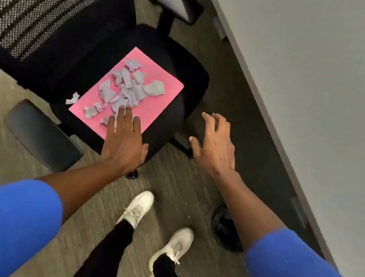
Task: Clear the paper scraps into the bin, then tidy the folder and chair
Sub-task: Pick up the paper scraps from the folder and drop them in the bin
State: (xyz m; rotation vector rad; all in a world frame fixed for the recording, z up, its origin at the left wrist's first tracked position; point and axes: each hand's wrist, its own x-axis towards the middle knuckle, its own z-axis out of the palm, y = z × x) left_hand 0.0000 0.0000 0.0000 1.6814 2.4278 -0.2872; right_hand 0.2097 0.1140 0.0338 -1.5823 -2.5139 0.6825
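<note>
Lying flat on the black chair (177, 103) seat, a smooth pink folder (158, 100) carries jagged grey paper scraps (127, 85) — just beyond the left hand (124, 139)'s straight, close-set fingers; right hand (215, 144) hovers beside, fingers spread, empty.

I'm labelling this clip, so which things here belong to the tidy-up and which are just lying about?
Part of the job:
paper scraps
pink folder
chair
left hand, right hand

Just there:
desk
carpet
black object on the floor

No bin is in view.
</note>
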